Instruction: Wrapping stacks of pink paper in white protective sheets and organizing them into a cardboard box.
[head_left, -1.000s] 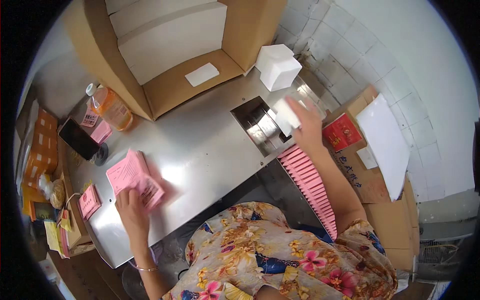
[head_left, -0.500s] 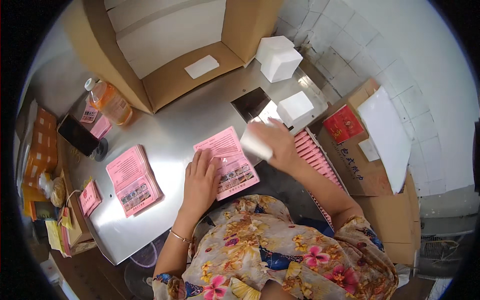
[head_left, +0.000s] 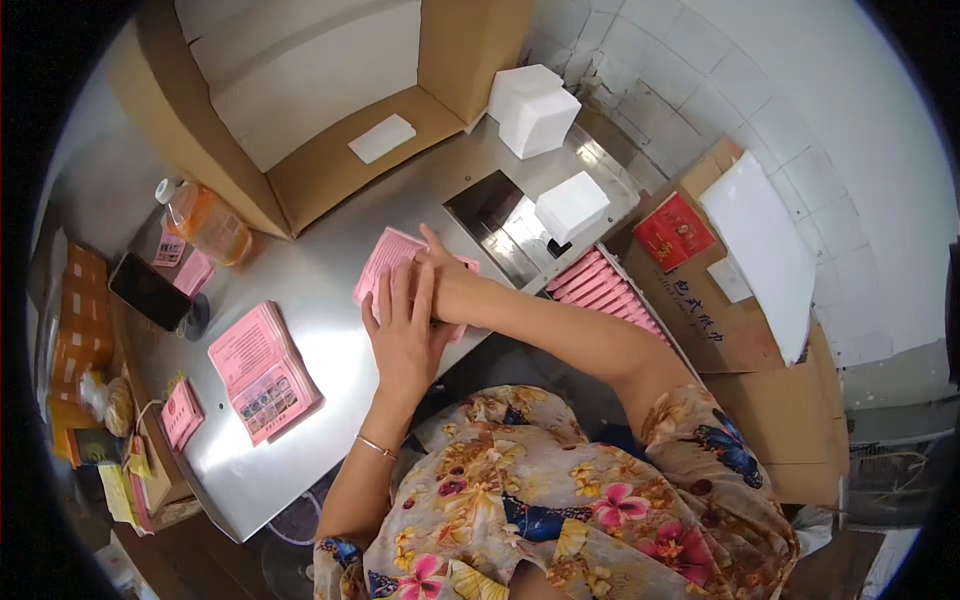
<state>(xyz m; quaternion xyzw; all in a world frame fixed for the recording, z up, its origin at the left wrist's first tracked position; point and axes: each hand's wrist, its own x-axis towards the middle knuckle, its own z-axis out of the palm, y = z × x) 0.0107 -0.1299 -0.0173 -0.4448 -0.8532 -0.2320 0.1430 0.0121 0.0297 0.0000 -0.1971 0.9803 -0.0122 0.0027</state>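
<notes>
Head view: pink sheet point(head_left: 388, 256) lies on the steel table point(head_left: 305, 275) in front of you, mostly covered by both your hands. Your left hand point(head_left: 402, 305) rests over it, fingers long and slightly parted; whether they pinch the paper cannot be told. Your right hand point(head_left: 445, 278) reaches in across it; one digit points up and away, the others are hidden behind the left, so their grip cannot be told.

Progress, judged from layout: this one sheet is in hand and does not look finished. Whether it wraps anything under your palms is hidden. The pink stack point(head_left: 262, 372) to your left looks left to do, with no hand on it. Pink packs point(head_left: 602, 287) to your right look done.

Containers: those packs stand in a close row in a long tray point(head_left: 640, 298), part of it hidden under your forearm. A white block point(head_left: 572, 206) sits beside the table's dark recess point(head_left: 487, 205); more white blocks point(head_left: 537, 110) are piled behind. Your big carton point(head_left: 475, 50) lies with its mouth toward you, one flat white piece point(head_left: 382, 138) on its inner floor; the pale back is packs or lining, unclear. The bottle point(head_left: 208, 224) holds orange liquid.
</notes>
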